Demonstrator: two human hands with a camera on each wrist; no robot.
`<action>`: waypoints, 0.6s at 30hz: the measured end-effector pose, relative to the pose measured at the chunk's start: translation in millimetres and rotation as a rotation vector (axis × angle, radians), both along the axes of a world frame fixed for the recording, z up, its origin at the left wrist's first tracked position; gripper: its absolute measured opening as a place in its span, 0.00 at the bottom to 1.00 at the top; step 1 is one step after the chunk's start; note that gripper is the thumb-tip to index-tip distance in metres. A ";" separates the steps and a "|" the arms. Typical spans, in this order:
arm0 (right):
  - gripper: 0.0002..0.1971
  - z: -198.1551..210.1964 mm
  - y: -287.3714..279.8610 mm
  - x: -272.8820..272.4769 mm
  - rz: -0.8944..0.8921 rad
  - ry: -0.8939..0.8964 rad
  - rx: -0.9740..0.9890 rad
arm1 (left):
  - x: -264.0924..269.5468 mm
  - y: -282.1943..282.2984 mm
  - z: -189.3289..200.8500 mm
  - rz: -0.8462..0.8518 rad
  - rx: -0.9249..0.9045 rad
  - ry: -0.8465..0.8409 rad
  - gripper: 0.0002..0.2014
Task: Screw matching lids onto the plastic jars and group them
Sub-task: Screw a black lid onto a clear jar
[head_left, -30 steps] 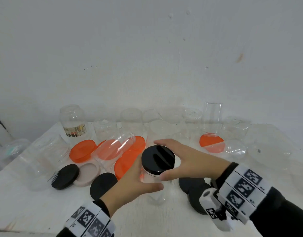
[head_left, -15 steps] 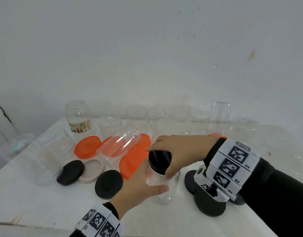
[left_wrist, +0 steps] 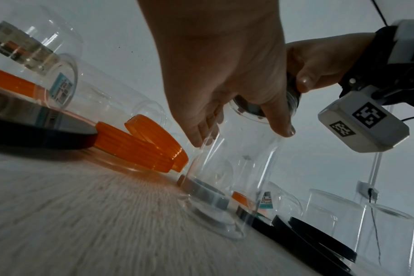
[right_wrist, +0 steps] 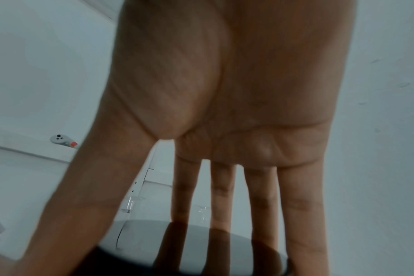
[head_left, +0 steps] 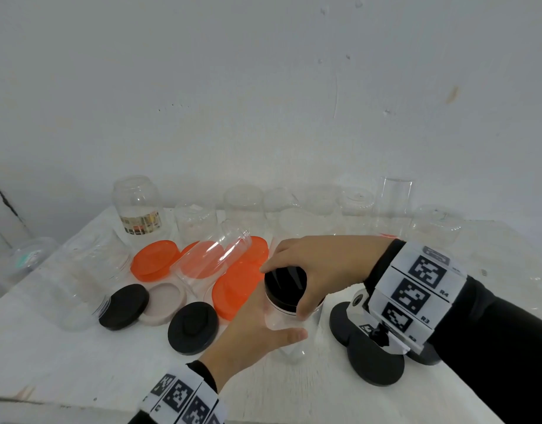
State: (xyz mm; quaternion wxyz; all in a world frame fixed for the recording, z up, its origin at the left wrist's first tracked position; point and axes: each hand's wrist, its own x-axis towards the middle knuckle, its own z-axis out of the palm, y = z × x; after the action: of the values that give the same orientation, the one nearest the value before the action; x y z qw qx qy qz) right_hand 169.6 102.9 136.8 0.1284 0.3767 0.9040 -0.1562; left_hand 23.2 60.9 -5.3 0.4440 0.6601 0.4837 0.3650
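A clear plastic jar (head_left: 291,350) stands upright on the white table (head_left: 65,362), near its front middle. My left hand (head_left: 257,328) grips the jar's body from the left, thumb across the front. A black lid (head_left: 283,284) sits on the jar's mouth. My right hand (head_left: 318,270) reaches over the lid from the right and grips its rim with thumb and fingers. In the left wrist view, my left hand (left_wrist: 225,93) wraps the jar (left_wrist: 232,177) just below the lid (left_wrist: 248,108). In the right wrist view, the fingers (right_wrist: 225,186) spread down over the lid (right_wrist: 140,233).
Loose black lids (head_left: 124,306) (head_left: 192,327) (head_left: 375,362), a beige lid (head_left: 164,302) and orange lids (head_left: 153,261) (head_left: 236,289) lie around the held jar. One clear jar (head_left: 211,255) lies on its side. Several open jars, one labelled (head_left: 138,206), line the back wall.
My right hand has swung round over the black lid, from fingers beside it to gripping it from above with the wrist raised. The left hand keeps hold of the jar.
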 end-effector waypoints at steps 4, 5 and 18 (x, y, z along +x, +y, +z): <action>0.36 -4.3 0.7 -1.1 -0.051 -0.004 0.095 | 1.6 -2.0 -0.4 -0.001 0.017 -0.040 0.40; 0.35 -6.5 0.6 -1.4 -0.079 -0.004 0.118 | 1.8 -2.7 0.1 -0.003 0.020 -0.038 0.40; 0.41 4.0 3.2 5.0 -0.065 -0.022 -0.059 | 2.1 -3.9 0.0 -0.011 0.024 -0.050 0.39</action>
State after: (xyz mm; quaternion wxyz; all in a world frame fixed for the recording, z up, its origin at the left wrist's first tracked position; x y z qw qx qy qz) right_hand 174.6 106.0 140.9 0.1445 0.4037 0.8847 -0.1828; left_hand 25.3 57.0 -5.4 0.4499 0.6587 0.4645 0.3847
